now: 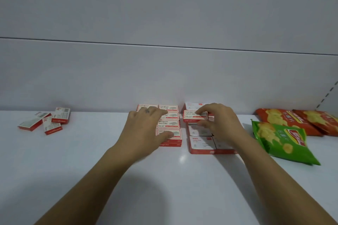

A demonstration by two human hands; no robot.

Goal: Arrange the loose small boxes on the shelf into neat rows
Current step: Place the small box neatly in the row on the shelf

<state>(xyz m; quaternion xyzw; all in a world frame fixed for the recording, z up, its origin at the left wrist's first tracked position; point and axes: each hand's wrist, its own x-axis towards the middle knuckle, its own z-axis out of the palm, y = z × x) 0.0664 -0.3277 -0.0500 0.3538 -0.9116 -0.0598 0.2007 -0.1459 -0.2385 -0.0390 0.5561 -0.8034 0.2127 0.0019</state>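
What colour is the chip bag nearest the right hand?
Green, with a red logo; the chip bag shows best in the head view.

One camera sits on the person's head. It looks forward and down at the shelf [54, 170] from close, facing its back wall [164, 71].

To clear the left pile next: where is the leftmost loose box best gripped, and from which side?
Probably from above. The leftmost loose box lies flat and skewed, so pinch across its two long red sides. Its left end is free, while the neighbouring boxes crowd its right end.
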